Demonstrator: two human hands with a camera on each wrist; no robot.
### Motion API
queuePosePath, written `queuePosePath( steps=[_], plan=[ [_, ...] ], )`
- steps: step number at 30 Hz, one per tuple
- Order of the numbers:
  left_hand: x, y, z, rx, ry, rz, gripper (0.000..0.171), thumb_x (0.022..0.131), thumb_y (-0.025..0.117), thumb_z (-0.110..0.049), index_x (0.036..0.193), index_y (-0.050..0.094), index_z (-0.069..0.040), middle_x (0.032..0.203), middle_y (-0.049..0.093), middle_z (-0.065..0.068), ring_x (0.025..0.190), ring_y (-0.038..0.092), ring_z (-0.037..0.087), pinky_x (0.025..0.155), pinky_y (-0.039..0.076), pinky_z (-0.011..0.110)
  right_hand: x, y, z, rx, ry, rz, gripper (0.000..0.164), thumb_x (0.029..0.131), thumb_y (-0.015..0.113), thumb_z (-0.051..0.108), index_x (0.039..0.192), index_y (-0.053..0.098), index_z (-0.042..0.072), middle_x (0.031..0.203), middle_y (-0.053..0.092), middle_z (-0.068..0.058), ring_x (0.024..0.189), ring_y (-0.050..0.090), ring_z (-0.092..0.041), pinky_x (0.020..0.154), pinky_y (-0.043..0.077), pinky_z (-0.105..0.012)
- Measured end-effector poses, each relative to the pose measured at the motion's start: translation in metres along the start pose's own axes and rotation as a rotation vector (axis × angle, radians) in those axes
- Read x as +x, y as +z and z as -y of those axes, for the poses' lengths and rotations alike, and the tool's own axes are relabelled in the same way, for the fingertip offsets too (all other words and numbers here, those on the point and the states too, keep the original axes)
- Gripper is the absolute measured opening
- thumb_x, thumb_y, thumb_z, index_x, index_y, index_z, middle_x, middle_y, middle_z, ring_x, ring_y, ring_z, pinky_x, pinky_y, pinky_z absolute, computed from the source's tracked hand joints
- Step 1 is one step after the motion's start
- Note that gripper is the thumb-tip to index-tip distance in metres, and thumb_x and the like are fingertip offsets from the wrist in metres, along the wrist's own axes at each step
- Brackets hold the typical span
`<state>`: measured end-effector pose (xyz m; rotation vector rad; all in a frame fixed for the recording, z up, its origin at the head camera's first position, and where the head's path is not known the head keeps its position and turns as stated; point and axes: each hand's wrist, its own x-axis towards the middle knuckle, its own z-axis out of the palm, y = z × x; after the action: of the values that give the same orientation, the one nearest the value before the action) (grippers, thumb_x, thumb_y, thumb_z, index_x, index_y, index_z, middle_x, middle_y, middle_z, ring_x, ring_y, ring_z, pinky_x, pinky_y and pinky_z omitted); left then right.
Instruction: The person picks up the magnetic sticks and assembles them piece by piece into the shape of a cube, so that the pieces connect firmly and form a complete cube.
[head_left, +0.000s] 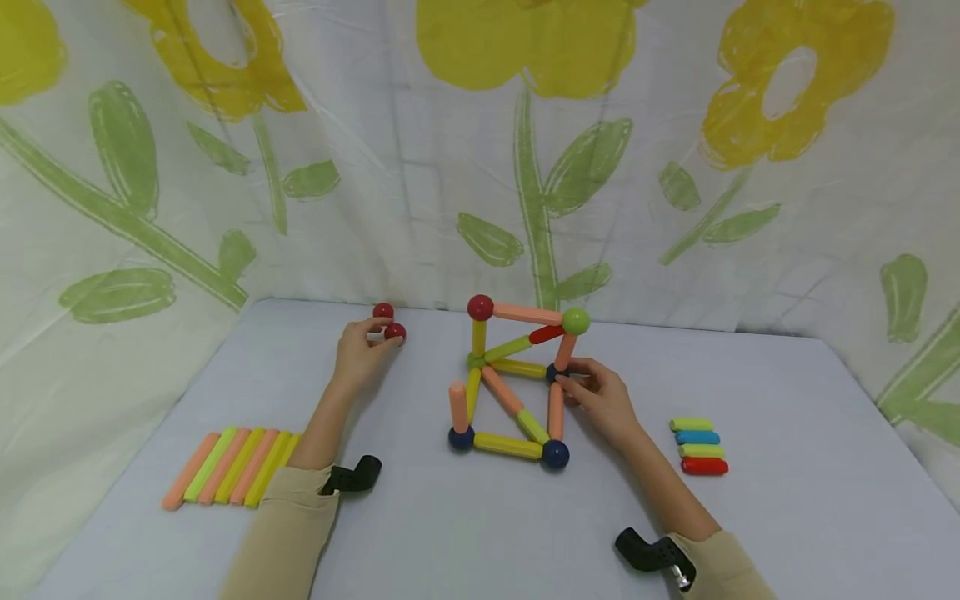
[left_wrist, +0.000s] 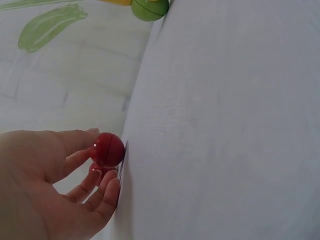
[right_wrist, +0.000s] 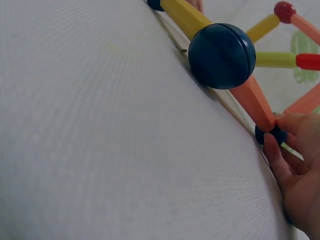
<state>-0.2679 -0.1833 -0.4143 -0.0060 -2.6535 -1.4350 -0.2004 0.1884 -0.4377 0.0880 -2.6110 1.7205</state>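
Note:
My left hand is at the far left of the table. Its thumb and fingertips hold a glossy red ball, and a second red ball lies just behind, partly covered by fingers in the left wrist view. On the right, my right hand pinches a dark blue ball at the back right corner of a stick-and-ball frame. Yellow and salmon sticks join the frame's balls. A red ball and a green ball top it, and a salmon stick stands upright at its front left.
Long salmon, yellow and green sticks lie in a row at the left, partly behind the left forearm. Several short sticks in green, blue and red are stacked at the right. A flowered cloth hangs behind the white table.

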Motion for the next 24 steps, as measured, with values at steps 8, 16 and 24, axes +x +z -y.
queuePosePath(
  steps=[8,16,24],
  plan=[
    [-0.003,0.004,0.000,0.038,0.005,0.076,0.043,0.100,0.069,-0.009,0.139,0.060,0.006,0.130,0.052,0.033,0.113,0.061,0.046,0.099,0.051,0.052,0.000,0.001,0.001,-0.007,0.003,-0.011,0.039,0.104,0.067,0.012,0.140,0.061,-0.005,0.136,0.066,-0.024,0.095,0.069,-0.020,0.074,0.056,-0.016],
    [-0.005,0.004,0.000,0.004,-0.005,0.063,0.041,0.101,0.070,-0.010,0.136,0.060,0.006,0.134,0.062,0.031,0.119,0.062,0.045,0.104,0.051,0.053,0.000,0.001,0.000,-0.013,-0.003,-0.003,0.040,0.104,0.067,0.013,0.140,0.061,-0.005,0.135,0.066,-0.024,0.094,0.068,-0.021,0.073,0.055,-0.017],
    [-0.013,-0.010,-0.023,-0.134,-0.027,0.222,0.047,0.103,0.071,-0.018,0.142,0.058,0.003,0.141,0.060,0.025,0.124,0.063,0.039,0.104,0.054,0.043,-0.001,-0.002,0.000,-0.006,-0.025,0.010,0.042,0.105,0.068,0.015,0.140,0.060,-0.006,0.137,0.064,-0.027,0.096,0.070,-0.026,0.073,0.056,-0.018]
  ],
)
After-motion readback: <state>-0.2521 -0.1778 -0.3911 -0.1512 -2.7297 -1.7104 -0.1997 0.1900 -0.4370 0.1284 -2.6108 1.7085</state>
